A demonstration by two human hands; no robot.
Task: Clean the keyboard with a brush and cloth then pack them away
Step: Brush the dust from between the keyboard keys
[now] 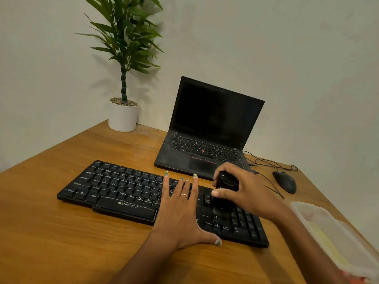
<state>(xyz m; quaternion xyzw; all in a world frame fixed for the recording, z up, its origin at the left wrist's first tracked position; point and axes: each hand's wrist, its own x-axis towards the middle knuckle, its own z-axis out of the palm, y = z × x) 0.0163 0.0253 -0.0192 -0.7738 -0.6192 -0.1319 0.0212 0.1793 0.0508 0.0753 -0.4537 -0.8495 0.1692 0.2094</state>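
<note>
We pressed our left hand [180, 210], fingers straight, flat on the keyboard [131, 193] lying mid-worktop [61, 232], probably to steady it, while our right hand [244, 189] gripped the black brush [225, 186], curled fingers holding it over the right-hand keys to sweep them

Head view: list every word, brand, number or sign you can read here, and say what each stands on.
"ZEBRONICS": in pale print with a small logo, on the front edge of the black keyboard, below the space bar.
"Ctrl", "Alt", "N", "M": legends on its front key rows.
Other keyboard legends: too blurred to read.
Laptop key legends: too small to read.
Mouse and plastic container: no readable text.
</note>
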